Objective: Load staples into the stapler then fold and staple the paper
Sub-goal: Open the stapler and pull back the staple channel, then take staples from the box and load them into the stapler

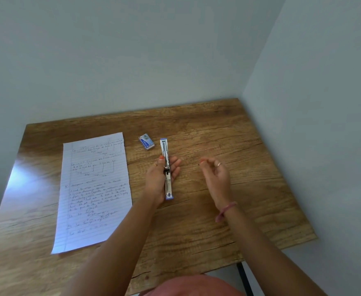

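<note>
A blue and metal stapler is swung fully open into one long straight line, its staple channel facing up. My left hand lies palm up under its middle and holds it, thumb on its left side. To the right, my right hand hovers above the table with loosely curled fingers, and I see nothing in it. A small blue staple box lies on the table just beyond and left of the stapler. A lined, handwritten sheet of paper lies flat at the left.
The wooden table stands in a corner, with walls close behind it and along its right side. Its front right edge and a dark metal leg show at the bottom right.
</note>
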Action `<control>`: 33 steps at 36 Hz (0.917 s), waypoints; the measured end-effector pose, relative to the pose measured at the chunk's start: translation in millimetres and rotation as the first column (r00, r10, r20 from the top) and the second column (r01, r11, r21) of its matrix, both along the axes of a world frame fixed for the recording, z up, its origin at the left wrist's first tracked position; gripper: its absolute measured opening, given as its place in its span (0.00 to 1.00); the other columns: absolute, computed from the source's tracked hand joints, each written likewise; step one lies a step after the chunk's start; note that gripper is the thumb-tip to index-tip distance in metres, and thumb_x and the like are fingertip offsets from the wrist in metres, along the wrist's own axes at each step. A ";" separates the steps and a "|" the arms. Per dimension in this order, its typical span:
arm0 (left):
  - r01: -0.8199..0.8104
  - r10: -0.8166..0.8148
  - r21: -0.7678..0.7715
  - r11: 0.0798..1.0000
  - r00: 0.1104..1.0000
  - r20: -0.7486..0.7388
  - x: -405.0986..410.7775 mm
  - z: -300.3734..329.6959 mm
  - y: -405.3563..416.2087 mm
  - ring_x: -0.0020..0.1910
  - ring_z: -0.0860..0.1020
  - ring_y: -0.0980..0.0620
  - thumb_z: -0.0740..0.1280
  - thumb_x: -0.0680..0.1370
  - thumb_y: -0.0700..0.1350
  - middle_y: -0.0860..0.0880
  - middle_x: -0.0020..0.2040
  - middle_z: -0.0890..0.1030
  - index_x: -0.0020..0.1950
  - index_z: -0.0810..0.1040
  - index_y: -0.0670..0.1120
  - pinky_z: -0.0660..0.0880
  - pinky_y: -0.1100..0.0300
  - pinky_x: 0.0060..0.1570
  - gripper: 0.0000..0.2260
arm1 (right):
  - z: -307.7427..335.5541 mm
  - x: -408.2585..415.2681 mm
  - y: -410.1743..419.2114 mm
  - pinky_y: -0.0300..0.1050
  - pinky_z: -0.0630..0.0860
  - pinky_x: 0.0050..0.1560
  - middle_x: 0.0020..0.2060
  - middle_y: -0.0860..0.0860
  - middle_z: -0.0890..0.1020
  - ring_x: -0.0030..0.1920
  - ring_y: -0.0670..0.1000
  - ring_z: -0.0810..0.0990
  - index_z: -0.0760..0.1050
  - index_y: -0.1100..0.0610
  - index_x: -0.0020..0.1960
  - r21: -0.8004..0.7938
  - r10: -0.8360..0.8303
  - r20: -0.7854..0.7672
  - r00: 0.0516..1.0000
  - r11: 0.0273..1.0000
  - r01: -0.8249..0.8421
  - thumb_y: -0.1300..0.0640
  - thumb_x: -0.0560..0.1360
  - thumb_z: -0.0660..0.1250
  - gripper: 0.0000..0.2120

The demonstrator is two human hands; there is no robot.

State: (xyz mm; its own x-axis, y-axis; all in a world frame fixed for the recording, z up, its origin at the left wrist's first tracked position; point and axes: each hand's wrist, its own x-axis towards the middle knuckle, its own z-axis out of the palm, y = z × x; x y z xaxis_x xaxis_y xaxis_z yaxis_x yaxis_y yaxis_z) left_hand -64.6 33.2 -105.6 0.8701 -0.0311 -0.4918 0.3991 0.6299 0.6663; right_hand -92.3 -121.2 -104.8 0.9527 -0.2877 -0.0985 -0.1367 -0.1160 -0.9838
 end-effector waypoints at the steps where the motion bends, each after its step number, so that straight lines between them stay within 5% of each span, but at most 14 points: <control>1: -0.001 0.000 0.020 1.000 1.000 0.018 0.6 0.1 -2.2 0.49 0.84 0.50 0.56 0.84 0.47 0.43 0.50 0.85 0.60 0.75 0.38 0.82 0.59 0.47 0.15 | -0.5 -5.5 4.6 0.32 0.73 0.32 0.38 0.45 0.83 0.33 0.39 0.78 0.79 0.47 0.47 -0.040 0.052 0.017 0.999 0.998 -0.051 0.49 0.74 0.69 0.04; 4: -0.007 0.001 0.106 0.994 0.999 0.053 3.8 0.9 -8.7 0.50 0.83 0.51 0.54 0.84 0.46 0.43 0.53 0.83 0.62 0.73 0.36 0.79 0.58 0.53 0.16 | -1.8 -17.9 20.6 0.36 0.78 0.36 0.38 0.46 0.83 0.37 0.41 0.81 0.78 0.47 0.46 -0.123 0.204 0.003 0.979 0.972 -0.202 0.41 0.67 0.72 0.13; 7: 0.017 -0.042 0.274 0.961 0.996 0.084 8.8 3.6 -14.4 0.51 0.81 0.52 0.54 0.84 0.46 0.46 0.52 0.84 0.62 0.73 0.37 0.77 0.59 0.54 0.16 | -3.1 -21.5 32.9 0.51 0.83 0.43 0.44 0.49 0.84 0.42 0.48 0.84 0.78 0.52 0.53 -0.128 0.271 -0.079 0.959 0.952 -0.280 0.43 0.66 0.75 0.20; 13: 0.063 -0.205 0.659 0.749 0.969 0.141 20.3 3.6 -12.5 0.52 0.80 0.57 0.54 0.84 0.47 0.52 0.55 0.83 0.57 0.73 0.47 0.73 0.66 0.50 0.09 | -2.5 -15.6 37.6 0.52 0.82 0.46 0.44 0.49 0.85 0.41 0.50 0.85 0.77 0.50 0.55 -0.105 0.214 -0.125 0.969 0.968 -0.228 0.55 0.71 0.74 0.14; 18: 0.105 -0.322 0.817 0.568 0.941 0.103 30.1 4.6 -3.4 0.52 0.79 0.54 0.58 0.83 0.45 0.52 0.54 0.82 0.63 0.77 0.47 0.75 0.56 0.55 0.12 | -4.7 -10.4 38.4 0.50 0.83 0.45 0.41 0.51 0.85 0.41 0.51 0.85 0.79 0.54 0.52 -0.077 0.104 -0.150 0.983 0.990 -0.117 0.59 0.71 0.74 0.10; 22: 0.084 -0.361 0.894 0.439 0.928 0.091 36.8 5.2 5.6 0.44 0.75 0.66 0.60 0.82 0.42 0.56 0.50 0.81 0.66 0.76 0.49 0.68 0.72 0.41 0.13 | -6.5 -4.0 37.4 0.44 0.83 0.44 0.38 0.49 0.86 0.41 0.48 0.85 0.81 0.56 0.49 -0.088 0.005 -0.155 0.988 0.996 -0.019 0.58 0.70 0.75 0.09; 25: 0.054 -0.369 0.938 0.343 0.926 0.081 42.0 8.1 16.2 0.41 0.74 0.66 0.62 0.81 0.41 0.54 0.51 0.80 0.66 0.75 0.46 0.69 0.74 0.35 0.14 | -4.9 -0.3 38.5 0.46 0.83 0.45 0.39 0.50 0.86 0.41 0.47 0.85 0.81 0.56 0.49 -0.134 -0.022 -0.141 0.990 0.991 0.003 0.58 0.70 0.75 0.09; 29: -0.114 -0.301 0.962 0.248 0.935 0.189 50.5 13.8 37.6 0.54 0.76 0.54 0.64 0.79 0.40 0.46 0.61 0.76 0.65 0.74 0.44 0.73 0.63 0.51 0.14 | -1.6 2.0 40.1 0.47 0.83 0.43 0.38 0.49 0.86 0.40 0.47 0.85 0.80 0.56 0.49 -0.180 -0.017 -0.128 0.992 0.984 -0.006 0.56 0.70 0.75 0.09; 33: -0.084 -0.298 0.987 0.135 0.947 0.122 62.5 10.8 61.3 0.68 0.64 0.42 0.67 0.77 0.41 0.40 0.69 0.65 0.73 0.65 0.41 0.65 0.49 0.66 0.25 | 3.8 3.6 38.3 0.33 0.78 0.35 0.38 0.44 0.83 0.37 0.41 0.83 0.79 0.55 0.52 -0.262 -0.006 -0.129 0.992 0.965 -0.029 0.51 0.69 0.76 0.15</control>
